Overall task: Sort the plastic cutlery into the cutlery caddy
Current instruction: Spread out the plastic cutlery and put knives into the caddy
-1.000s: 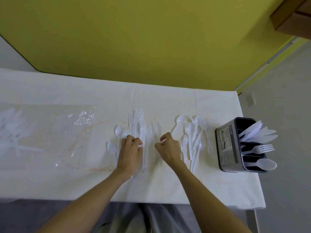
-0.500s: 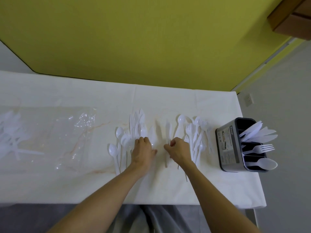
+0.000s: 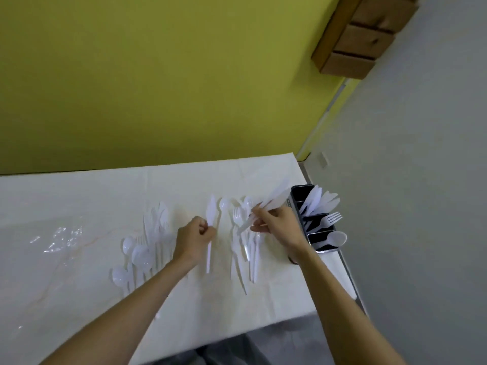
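White plastic cutlery lies in two loose piles on the white table point(image 3: 79, 196): spoons, forks and knives at the left pile point(image 3: 147, 241), forks and spoons at the right pile point(image 3: 245, 248). My left hand point(image 3: 193, 238) pinches a single white knife point(image 3: 210, 227) lying between the piles. My right hand point(image 3: 276, 225) holds a bundle of white knives point(image 3: 274, 201) lifted off the table, blades pointing toward the dark cutlery caddy point(image 3: 297, 193) at the table's right edge. The caddy holds knives at the back, a fork point(image 3: 329, 219) in the middle and a spoon point(image 3: 334, 238) in front.
A crumpled clear plastic bag point(image 3: 60, 235) lies on the table at the left. The table's right edge runs just past the caddy, with grey floor beyond. A yellow wall stands behind, and brown cardboard boxes point(image 3: 363, 32) sit at the upper right.
My right hand has lifted a bundle of knives off the table and carried it right toward the caddy. My left hand moved right onto a single knife. The view swung right.
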Motion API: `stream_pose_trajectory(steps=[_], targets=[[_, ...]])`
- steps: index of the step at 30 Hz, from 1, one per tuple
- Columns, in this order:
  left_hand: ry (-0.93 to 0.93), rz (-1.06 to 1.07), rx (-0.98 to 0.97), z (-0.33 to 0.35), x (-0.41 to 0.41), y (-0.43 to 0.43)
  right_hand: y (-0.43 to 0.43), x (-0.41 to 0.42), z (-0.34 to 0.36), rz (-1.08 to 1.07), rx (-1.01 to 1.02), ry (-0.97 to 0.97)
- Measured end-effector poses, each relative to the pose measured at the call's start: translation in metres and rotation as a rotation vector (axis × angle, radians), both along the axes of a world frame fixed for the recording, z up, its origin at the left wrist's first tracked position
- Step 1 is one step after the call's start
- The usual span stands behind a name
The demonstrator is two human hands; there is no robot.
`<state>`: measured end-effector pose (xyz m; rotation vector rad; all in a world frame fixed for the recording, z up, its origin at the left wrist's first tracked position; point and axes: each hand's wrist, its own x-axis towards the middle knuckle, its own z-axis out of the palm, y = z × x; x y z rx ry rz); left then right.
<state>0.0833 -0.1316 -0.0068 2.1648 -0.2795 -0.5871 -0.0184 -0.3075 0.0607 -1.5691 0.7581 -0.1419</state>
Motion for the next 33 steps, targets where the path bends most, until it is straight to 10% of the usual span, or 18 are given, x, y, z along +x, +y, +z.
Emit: stream_pose_trajectory(steps=[8,21,33], targets=[[0.160,0.086,-0.662,0.070,-0.028,-0.119,-0.088,-0.048,0.020,-0.622,-0.409,0.074],[-0.245,-0.442,-0.275,0.050,-0.065,-0.177,-0.093,-0.059,0.008,-0.204,-0.620,0.308],[-0.354,-0.340,-0.214,0.035,-0.044,-0.120,-0.061,-0.045,-0.008,-0.314,-1.059,-0.175]])
